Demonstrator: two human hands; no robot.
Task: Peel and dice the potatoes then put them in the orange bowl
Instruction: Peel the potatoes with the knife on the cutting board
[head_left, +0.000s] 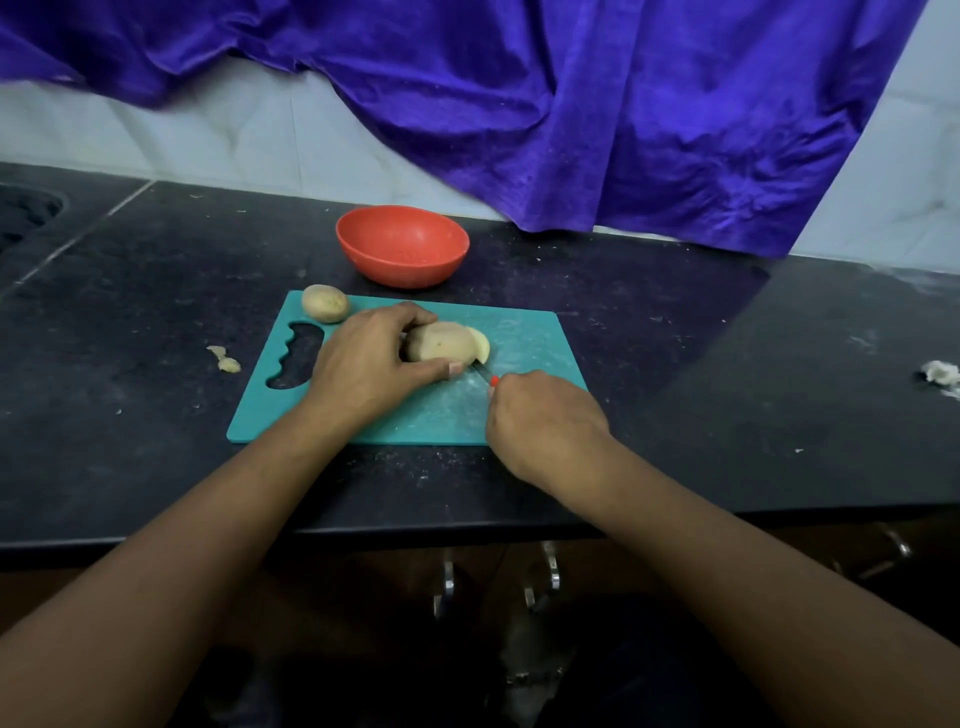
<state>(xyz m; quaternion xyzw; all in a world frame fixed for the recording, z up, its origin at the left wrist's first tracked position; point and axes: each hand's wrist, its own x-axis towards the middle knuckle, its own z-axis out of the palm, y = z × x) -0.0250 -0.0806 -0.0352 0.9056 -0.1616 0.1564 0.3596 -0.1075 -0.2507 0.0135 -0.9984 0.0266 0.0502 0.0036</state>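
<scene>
head view: left hand (363, 364) is gripping the potato (439, 340) lying crosswise; right hand (545, 415) is holding the knife (484, 375) at its right end.

No lettering to read

No text, label, brand, number or sign can be made out on the orange bowl (402, 244) at the centre of the frame, the teal cutting board (519, 332) below it, the purple cloth (571, 104) across the top, or the dark tabletop (727, 364); the knife (488, 375) is too small to show any marking
</scene>
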